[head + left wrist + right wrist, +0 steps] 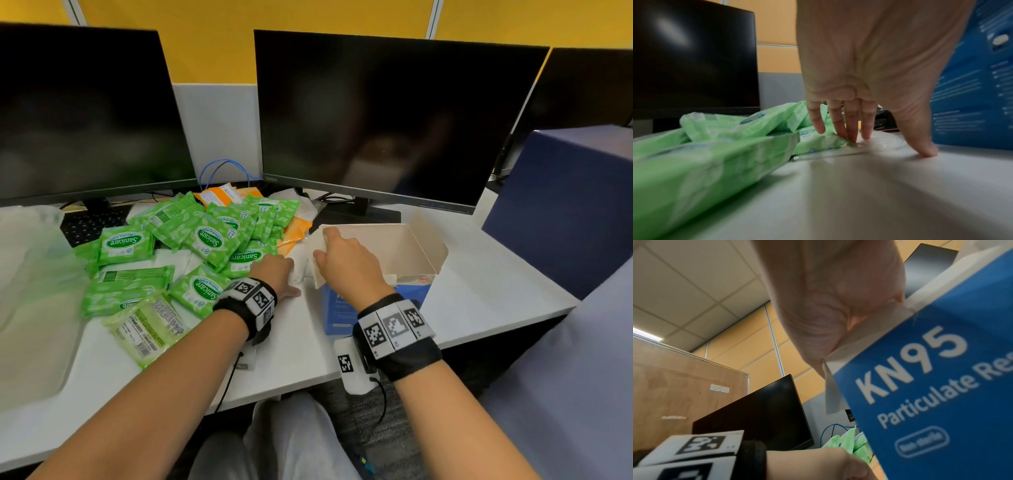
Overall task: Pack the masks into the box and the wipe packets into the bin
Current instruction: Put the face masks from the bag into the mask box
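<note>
The blue KN95 mask box point(342, 310) stands with its top flaps up at the desk's middle right, its visible inside bare. My right hand point(325, 245) pinches its left flap point(317, 250), finger over the edge and thumb outside; the right wrist view shows that hand point(830, 305) on the flap above the box front point(941, 386). My left hand point(291, 277) reaches down just left of the box. Its straight fingertips point(866, 136) press on a white wrapped mask point(879, 144), which lies beside the box point(298, 270). Several green wipe packets point(209, 240) are heaped to the left point(715, 162).
Two dark monitors point(85, 113) point(394, 113) stand behind. A pale translucent bag point(30, 291) lies at the desk's left edge, a keyboard point(92, 222) behind it. Orange packets point(219, 195) and more white wrapped items sit in the heap. A blue partition point(561, 205) bounds the right.
</note>
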A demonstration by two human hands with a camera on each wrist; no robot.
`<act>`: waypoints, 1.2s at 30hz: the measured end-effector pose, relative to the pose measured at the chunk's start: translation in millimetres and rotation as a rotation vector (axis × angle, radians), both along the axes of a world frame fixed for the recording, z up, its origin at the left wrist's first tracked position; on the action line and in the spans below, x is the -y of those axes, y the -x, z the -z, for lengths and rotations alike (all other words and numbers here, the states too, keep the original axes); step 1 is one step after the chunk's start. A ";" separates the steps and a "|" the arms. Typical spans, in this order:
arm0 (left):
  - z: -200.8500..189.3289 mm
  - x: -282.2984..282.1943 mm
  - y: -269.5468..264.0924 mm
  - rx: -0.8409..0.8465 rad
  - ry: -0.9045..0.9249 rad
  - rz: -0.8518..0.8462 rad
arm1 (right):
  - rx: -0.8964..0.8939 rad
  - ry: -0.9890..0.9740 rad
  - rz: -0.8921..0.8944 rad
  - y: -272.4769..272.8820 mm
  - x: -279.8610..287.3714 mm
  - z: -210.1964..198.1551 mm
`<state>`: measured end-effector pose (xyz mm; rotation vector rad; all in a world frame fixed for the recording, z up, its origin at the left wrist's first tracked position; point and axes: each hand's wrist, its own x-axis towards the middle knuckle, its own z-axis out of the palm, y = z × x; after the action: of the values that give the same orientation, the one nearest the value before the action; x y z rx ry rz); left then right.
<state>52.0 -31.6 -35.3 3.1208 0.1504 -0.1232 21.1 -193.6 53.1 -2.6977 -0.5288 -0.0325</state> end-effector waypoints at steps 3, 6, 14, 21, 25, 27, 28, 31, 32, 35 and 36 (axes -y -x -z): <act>-6.6 9.8 -2.3 0.022 -0.139 0.017 | 0.001 0.004 -0.003 -0.3 -0.6 -0.8; -11.3 19.9 -2.9 0.037 -0.203 0.027 | 0.005 0.025 -0.009 -1.3 -1.6 -0.4; -20.4 29.0 1.4 -0.034 -0.255 0.130 | -0.022 -0.044 -0.005 1.6 0.1 0.8; -47.3 -23.4 22.9 0.572 0.633 -0.278 | -0.266 -0.392 -0.041 5.0 17.5 -8.6; -78.7 -22.9 42.9 1.017 1.205 -0.308 | -0.354 -0.473 -0.042 0.1 26.0 -21.0; -97.9 -9.8 49.2 0.984 1.480 -0.206 | -0.428 -0.557 -0.021 -0.4 28.9 -26.5; -105.0 -1.8 51.5 0.933 1.562 -0.157 | -0.466 -0.608 -0.014 0.1 31.0 -28.0; -110.9 16.5 52.2 0.784 1.690 -0.087 | -0.535 -0.740 -0.040 3.1 36.9 -29.2; -110.3 21.2 51.4 0.739 1.692 -0.077 | -0.543 -0.771 -0.054 3.3 37.8 -27.5; -109.9 36.3 50.3 0.621 1.642 -0.048 | -0.563 -0.875 -0.056 -0.9 37.5 -19.7; -110.0 40.2 50.6 0.592 1.617 -0.049 | -0.563 -0.911 -0.044 -2.6 37.4 -17.3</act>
<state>1.4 -71.8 74.7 1.4405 0.0502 0.4420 23.8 -231.0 70.4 -1.6950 -0.2855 0.3892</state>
